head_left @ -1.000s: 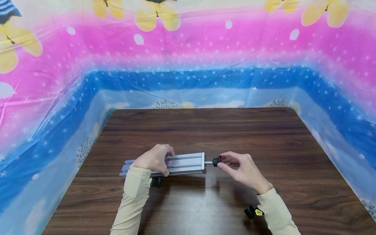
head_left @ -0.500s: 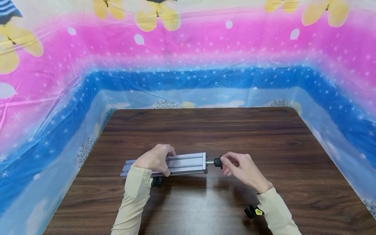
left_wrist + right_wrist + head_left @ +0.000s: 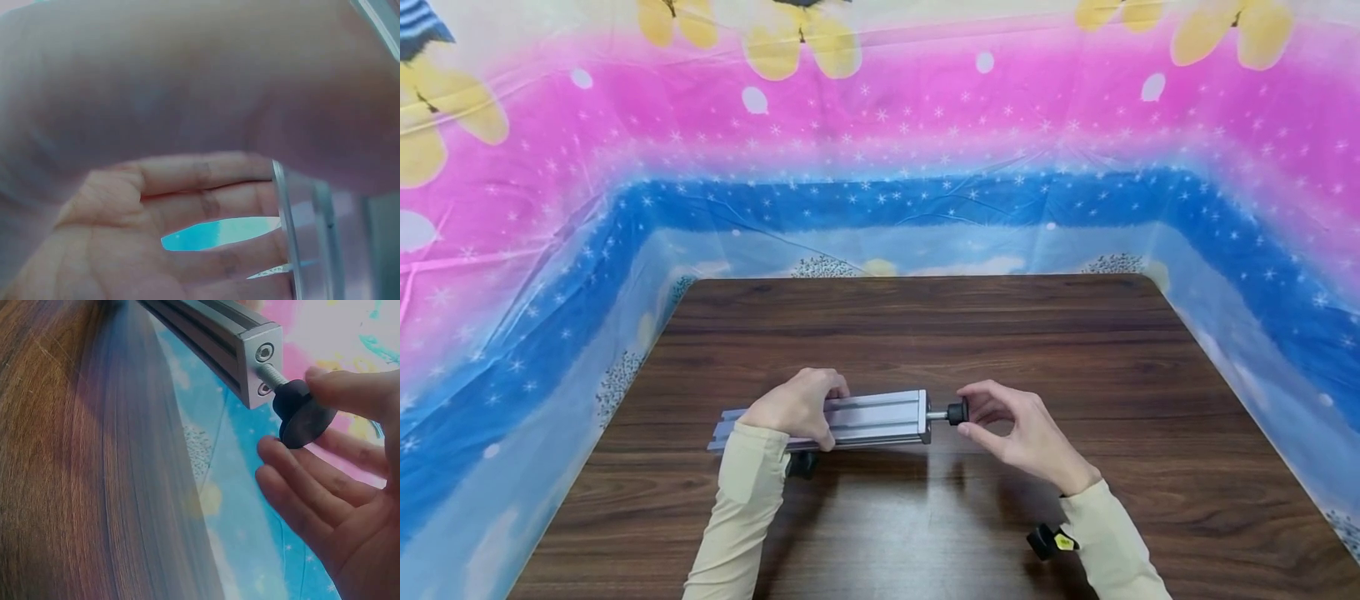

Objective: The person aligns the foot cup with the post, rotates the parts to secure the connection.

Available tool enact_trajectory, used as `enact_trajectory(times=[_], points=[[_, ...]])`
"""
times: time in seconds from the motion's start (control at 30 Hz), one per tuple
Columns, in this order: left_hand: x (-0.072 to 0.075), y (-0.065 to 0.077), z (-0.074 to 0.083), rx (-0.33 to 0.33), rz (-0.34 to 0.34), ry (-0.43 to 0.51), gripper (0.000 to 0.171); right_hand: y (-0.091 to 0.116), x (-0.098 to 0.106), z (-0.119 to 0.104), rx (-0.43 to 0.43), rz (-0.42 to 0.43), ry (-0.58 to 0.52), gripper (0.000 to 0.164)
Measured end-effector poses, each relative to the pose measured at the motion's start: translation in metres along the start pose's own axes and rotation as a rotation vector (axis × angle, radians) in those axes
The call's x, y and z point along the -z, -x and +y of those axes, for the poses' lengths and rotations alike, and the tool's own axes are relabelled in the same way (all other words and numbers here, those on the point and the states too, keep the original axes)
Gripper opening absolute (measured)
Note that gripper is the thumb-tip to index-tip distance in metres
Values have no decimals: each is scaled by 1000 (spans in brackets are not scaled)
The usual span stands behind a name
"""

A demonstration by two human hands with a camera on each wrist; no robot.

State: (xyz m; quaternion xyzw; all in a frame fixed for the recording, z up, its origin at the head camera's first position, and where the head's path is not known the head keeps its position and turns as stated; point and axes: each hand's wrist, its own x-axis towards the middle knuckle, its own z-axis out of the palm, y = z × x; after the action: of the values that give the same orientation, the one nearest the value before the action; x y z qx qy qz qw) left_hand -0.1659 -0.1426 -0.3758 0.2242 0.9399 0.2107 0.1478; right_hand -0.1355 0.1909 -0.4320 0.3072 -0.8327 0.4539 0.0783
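From cream fabric sleeves (image 3: pixel 733 512), the right hand (image 3: pixel 1022 429) reaches inward, thumb and fingertips pinching a black round foot (image 3: pixel 306 422) on a silver threaded stud (image 3: pixel 272 377), and the left hand (image 3: pixel 792 406) arches over a silver grooved metal bar (image 3: pixel 874 413), gripping its sides. The bar is left of middle on the brown wood-grain tabletop (image 3: pixel 925 333), well apart from the far edge, beyond which hangs pink-and-blue printed cloth (image 3: pixel 880 200).
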Motion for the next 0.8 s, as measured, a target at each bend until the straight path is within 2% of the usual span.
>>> enact_trajectory(times=[0.1,0.3,0.6,0.7,0.8], points=[[-1,1,-1,7,-1,6,56,-1,-1,-1,-31,3,23,29],[-2,2,-2,-1,0,9,56,-3,-3,-3,-132,-14,-11,22],[-2,3,-3,-5,8,-8,55,-4,-4,-4,-253,-90,-65,26],[-2,4,-4,-13,11,-9,56,-2,-3,-4,-238,-92,-42,24],[0,4,-4,-14,10,-5,56,1,-2,-3,-160,-61,-9,26]])
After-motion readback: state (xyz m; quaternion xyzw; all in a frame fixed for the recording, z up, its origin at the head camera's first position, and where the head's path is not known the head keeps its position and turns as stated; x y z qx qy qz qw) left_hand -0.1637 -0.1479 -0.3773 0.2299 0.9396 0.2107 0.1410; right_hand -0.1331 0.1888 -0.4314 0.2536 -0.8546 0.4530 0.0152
